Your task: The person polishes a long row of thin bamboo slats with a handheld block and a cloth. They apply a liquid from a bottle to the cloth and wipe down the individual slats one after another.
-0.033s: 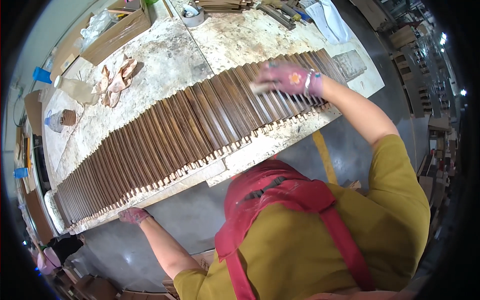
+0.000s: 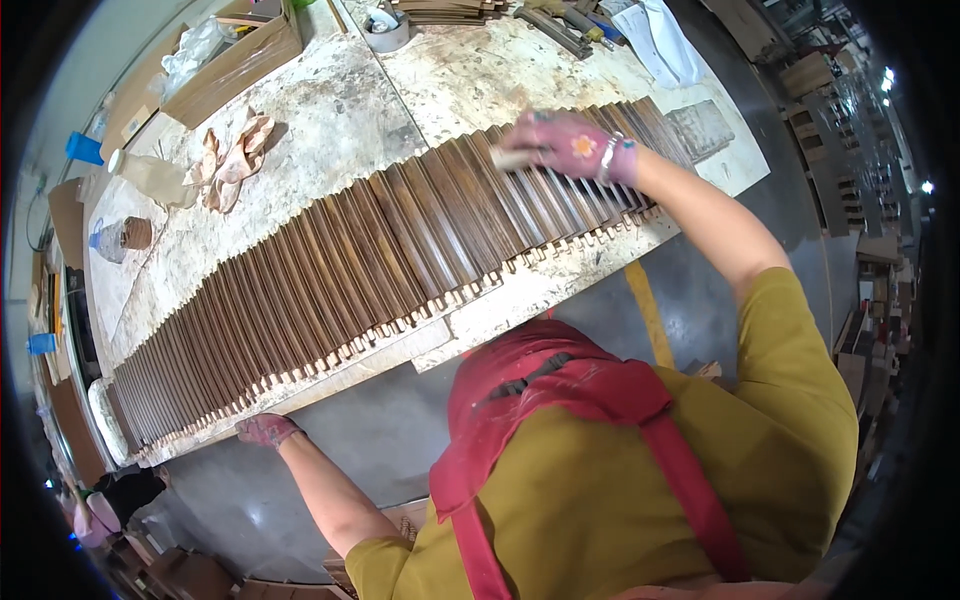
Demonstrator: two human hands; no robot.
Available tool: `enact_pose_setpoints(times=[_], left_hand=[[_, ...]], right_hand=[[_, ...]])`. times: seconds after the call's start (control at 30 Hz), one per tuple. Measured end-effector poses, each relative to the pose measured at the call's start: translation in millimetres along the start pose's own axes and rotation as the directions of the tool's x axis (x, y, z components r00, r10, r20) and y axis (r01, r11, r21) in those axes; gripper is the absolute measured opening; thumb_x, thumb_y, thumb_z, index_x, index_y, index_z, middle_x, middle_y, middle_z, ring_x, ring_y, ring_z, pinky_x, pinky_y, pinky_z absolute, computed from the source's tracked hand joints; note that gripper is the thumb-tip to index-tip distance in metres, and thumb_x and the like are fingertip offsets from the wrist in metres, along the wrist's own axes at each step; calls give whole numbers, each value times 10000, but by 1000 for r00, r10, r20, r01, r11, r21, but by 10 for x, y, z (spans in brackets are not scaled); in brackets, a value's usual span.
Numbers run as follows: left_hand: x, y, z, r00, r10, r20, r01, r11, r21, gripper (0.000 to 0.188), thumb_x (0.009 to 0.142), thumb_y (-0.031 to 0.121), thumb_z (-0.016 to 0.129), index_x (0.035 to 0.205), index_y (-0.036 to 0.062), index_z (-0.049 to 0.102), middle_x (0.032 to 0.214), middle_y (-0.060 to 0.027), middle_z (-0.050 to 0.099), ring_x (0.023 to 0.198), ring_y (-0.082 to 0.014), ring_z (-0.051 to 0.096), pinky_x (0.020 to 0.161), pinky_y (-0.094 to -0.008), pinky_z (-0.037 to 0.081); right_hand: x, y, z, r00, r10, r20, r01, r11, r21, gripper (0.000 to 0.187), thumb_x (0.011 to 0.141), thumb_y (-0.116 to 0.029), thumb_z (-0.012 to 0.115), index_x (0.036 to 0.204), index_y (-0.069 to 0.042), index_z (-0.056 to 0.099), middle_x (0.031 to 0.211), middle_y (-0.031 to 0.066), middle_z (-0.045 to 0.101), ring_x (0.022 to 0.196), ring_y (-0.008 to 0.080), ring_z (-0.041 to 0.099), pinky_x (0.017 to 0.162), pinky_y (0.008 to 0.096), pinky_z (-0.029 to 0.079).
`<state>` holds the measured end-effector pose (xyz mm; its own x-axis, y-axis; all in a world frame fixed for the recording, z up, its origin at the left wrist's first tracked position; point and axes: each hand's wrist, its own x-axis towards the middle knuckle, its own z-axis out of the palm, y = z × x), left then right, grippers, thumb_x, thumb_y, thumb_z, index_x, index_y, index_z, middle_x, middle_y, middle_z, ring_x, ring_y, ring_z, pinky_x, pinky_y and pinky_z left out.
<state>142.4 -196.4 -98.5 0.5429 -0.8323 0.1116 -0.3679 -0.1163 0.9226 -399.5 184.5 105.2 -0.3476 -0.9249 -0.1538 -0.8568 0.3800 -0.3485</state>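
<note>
A long row of dark brown grooved wooden strips (image 2: 395, 235), with pale notched ends toward me, lies side by side along the near part of the worktable (image 2: 330, 105). Over the right part of the row, my right hand (image 2: 568, 150), in a stained pink glove, has its fingers closed on a small pale pad (image 2: 512, 160). The pad rests against the strips' upper faces; motion blurs it, so its kind is unclear. At the table's near left edge is my gloved left hand (image 2: 268, 430), close to the strip ends, its fingers mostly hidden.
On the left stand a cloudy plastic bottle (image 2: 150, 178), a crumpled cloth (image 2: 235, 160) and a clear bottle (image 2: 115, 240). Farther back are a cardboard box (image 2: 235, 70), a small tub (image 2: 385, 32) and white paper (image 2: 660, 45). A grey block (image 2: 700, 130) lies at the right end.
My right hand has shifted slightly left along the strips with the pale pad. My left hand and the row of strips stay nearly where they were.
</note>
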Motion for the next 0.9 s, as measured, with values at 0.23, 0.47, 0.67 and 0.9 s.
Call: enact_pose_setpoints(times=[0.23, 0.47, 0.67, 0.9], left_hand=[[-36, -21, -22, 997, 70, 45, -64, 992, -109, 378, 949, 285, 534, 1110, -57, 513, 1059, -204, 621, 900, -279, 639, 757, -389, 566], [106, -224, -17, 982, 127, 139, -156, 964, 216, 347, 973, 277, 472, 1189, 6, 493, 1151, -209, 549, 977, -306, 610, 809, -404, 562], [75, -139, -64, 966, 182, 184, -253, 814, 522, 430, 1012, 371, 370, 1148, -6, 528, 1255, -221, 535, 1086, -332, 607, 884, -422, 559], [-88, 6, -104, 975, 166, 151, -223, 758, 613, 445, 996, 351, 418, 1241, -17, 466, 1265, -271, 478, 1103, -390, 584, 911, -448, 542]], right_hand=[[-453, -206, 256, 992, -111, -57, 104, 988, -111, 273, 942, -258, 556, 1190, -175, 631, 1116, 73, 599, 1052, 244, 591, 881, 394, 502], [-387, -537, -96, 968, -160, 196, 145, 986, 87, 292, 944, -354, 562, 1138, -155, 654, 1098, 58, 608, 987, 220, 611, 877, 384, 504], [950, -468, 362, 944, -240, -225, 267, 959, 97, 245, 951, -283, 566, 1141, -144, 636, 1035, 91, 614, 854, 244, 622, 791, 406, 504], [359, -711, 244, 918, -392, 62, 397, 911, -116, 254, 914, -331, 604, 1126, -206, 668, 1024, 68, 635, 955, 234, 633, 855, 368, 515]])
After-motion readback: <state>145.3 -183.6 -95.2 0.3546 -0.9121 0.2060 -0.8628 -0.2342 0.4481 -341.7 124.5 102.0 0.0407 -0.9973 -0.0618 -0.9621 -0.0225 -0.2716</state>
